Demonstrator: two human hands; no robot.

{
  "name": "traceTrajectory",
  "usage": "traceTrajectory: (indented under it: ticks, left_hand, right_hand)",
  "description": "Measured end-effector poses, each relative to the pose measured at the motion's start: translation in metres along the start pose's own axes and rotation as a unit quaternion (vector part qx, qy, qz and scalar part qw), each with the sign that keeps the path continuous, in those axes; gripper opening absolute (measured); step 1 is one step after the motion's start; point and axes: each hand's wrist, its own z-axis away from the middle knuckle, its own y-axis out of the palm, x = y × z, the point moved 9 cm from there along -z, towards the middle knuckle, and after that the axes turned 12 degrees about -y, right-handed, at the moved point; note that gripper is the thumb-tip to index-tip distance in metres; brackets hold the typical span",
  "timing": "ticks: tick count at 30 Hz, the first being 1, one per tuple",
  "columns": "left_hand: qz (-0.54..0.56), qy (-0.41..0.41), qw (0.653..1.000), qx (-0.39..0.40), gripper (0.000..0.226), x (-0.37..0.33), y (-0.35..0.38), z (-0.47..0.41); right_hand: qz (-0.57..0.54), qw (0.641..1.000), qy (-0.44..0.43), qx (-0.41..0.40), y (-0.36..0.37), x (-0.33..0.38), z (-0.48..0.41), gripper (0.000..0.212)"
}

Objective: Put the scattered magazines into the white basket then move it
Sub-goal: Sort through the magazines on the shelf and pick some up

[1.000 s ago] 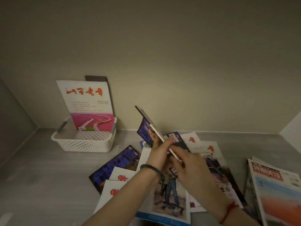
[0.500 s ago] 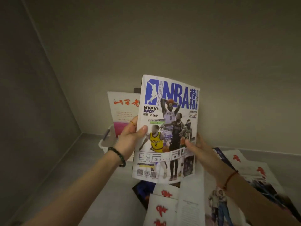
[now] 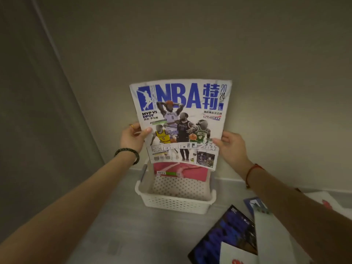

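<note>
A: Head view, only view. Where is the NBA magazine (image 3: 181,121)?

B: Held upright in the air, cover toward the camera, directly over the white basket (image 3: 175,203). Its lower edge hangs at the back part of the basket. I cannot tell whether that edge is below the rim.

A: Grip, left hand (image 3: 133,138)?

B: It pinches the magazine's left edge, thumb on the cover and fingers behind. There is a ring (image 3: 132,126) on one finger and a dark bead bracelet (image 3: 127,154) at the wrist.

A: Right hand (image 3: 232,147)?

B: It does the same on the right edge: the thumb tip lies on the cover and the fingers are curled behind. A red string (image 3: 251,172) is round the wrist.

A: Basket contents?

B: One magazine with a pink lower cover (image 3: 182,171) stands at the back, toward the wall. Its upper part is hidden by the held magazine. The perforated basket floor in front of it is bare.

A: Basket position?

B: On the grey surface (image 3: 123,225), close to the beige wall.

A: Other magazines?

B: Lower right on the surface there is a dark blue cover (image 3: 224,237), partly overlapped by white-covered magazines (image 3: 270,237). They lie near the basket, not touching it.
</note>
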Motion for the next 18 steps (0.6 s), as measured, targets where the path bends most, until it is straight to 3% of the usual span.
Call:
traceTrajectory:
  ticks: [4,9,13,18]
  left_hand:
    - [-0.010,-0.055,0.998,-0.026,0.020,0.049,-0.003,-0.033]
    - [-0.004,-0.115,0.993,-0.035,0.019,0.097,0.004,-0.057]
    - [-0.021,-0.124,0.990,-0.061,0.023,0.117,0.005,-0.062]
    - [-0.063,-0.115,0.988,-0.083,0.024,0.121,0.007,-0.067]
  right_hand:
    - [0.059,0.997,0.052,0.011,0.029,-0.040,0.004,0.014]
    - [0.052,0.990,0.126,-0.047,0.038,-0.085,0.015,0.013]
    - [0.057,0.983,0.172,-0.034,0.045,-0.116,0.020,0.010]
    - [0.068,0.982,0.172,-0.040,0.047,-0.130,0.019,0.008]
